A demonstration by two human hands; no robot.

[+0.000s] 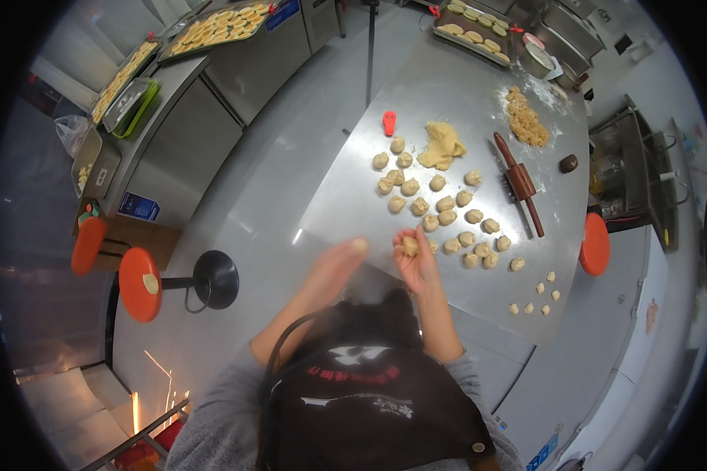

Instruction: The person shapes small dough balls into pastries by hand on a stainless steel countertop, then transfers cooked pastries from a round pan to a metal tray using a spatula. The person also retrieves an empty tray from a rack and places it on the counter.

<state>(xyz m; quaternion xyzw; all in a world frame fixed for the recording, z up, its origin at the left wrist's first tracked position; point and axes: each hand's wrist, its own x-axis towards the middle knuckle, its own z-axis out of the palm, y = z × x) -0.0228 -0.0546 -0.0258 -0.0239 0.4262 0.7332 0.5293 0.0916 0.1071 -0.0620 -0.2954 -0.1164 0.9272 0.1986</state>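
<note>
My right hand (417,268) holds a dough ball (410,246) in its curled fingers, just over the near edge of the steel table (353,194). To its left, my left hand (333,268) is blurred by motion, with a small pale piece of dough (359,245) at its fingertips. Beyond both hands, several filled, pinched dough balls (446,203) lie scattered on the tabletop. A slab of yellow dough (440,146) rests behind them. Several smaller dough pieces (540,288) sit at the right near corner.
A wooden rolling pin (520,181) lies right of the balls, near a crumbly brown filling heap (525,118) and a dark lump (568,163). A red tag (389,122) sits near the left edge. Trays of flat rounds (474,29) stand farther back. Orange stools (139,285) flank the table.
</note>
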